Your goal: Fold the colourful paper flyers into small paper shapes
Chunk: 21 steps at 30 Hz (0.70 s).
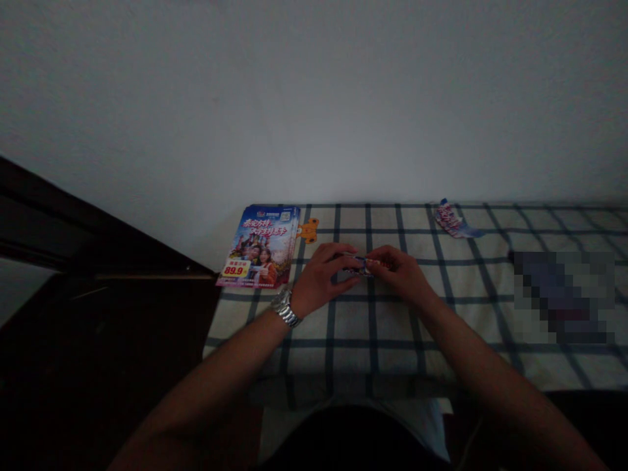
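Observation:
Between my two hands is a small folded piece of printed paper [362, 263], blue, white and red. My left hand [326, 275], with a metal watch [285, 307] on its wrist, pinches the paper's left end between thumb and fingers. At the other end my right hand [396, 269] grips it, fingers closed. Much of the paper is hidden by the fingers. To the left lies a stack of printed flyers [258, 248], blue at the top and pink at the bottom. Beside the stack sits an orange bear-shaped piece [308, 231].
A checked cloth [314, 340] covers the table. Near the wall [343, 98], a pleated, crumpled piece of printed paper [454, 221] lies at the back right. Farther right is a dark pixelated object [559, 294]. Dark floor shows at the left.

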Tool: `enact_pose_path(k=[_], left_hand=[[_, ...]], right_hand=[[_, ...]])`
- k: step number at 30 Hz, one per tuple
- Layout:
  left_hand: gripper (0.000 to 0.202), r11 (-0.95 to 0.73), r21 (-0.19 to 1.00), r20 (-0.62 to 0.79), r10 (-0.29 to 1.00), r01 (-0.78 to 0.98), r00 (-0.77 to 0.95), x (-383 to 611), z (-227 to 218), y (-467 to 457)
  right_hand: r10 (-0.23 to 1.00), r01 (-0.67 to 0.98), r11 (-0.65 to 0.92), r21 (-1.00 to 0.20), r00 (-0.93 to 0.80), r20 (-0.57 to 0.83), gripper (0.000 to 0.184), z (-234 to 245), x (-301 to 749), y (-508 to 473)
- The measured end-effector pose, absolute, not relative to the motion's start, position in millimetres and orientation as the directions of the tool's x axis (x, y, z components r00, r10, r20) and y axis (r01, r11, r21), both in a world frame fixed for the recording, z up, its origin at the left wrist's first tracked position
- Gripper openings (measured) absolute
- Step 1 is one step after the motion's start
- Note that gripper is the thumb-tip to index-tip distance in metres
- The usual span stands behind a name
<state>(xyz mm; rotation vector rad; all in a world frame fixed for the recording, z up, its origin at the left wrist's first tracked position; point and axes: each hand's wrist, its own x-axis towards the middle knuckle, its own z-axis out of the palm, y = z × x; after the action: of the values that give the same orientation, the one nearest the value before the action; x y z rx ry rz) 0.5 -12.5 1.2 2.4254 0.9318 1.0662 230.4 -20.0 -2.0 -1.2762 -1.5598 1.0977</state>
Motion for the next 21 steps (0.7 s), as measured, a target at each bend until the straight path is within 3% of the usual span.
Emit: enact_pose_path(k=[12, 21], left_hand=[[0.014, -0.804, 0.396, 0.595, 0.593, 0.443, 0.543, 2.9, 0.9, -10.8], [0.011, -0.756, 0.486, 0.583, 0.654, 0.438, 0.482, 3.5, 4.1, -13.8]], right_hand=[[0.988, 0.193, 0.006, -0.981, -0.154, -0.025, 0.024, -2.3, 228.8, -20.3], [0.977, 0.234, 0.107, -0.966, -0.203, 0.059, 0.029, -0.2, 227.5, -22.3]])
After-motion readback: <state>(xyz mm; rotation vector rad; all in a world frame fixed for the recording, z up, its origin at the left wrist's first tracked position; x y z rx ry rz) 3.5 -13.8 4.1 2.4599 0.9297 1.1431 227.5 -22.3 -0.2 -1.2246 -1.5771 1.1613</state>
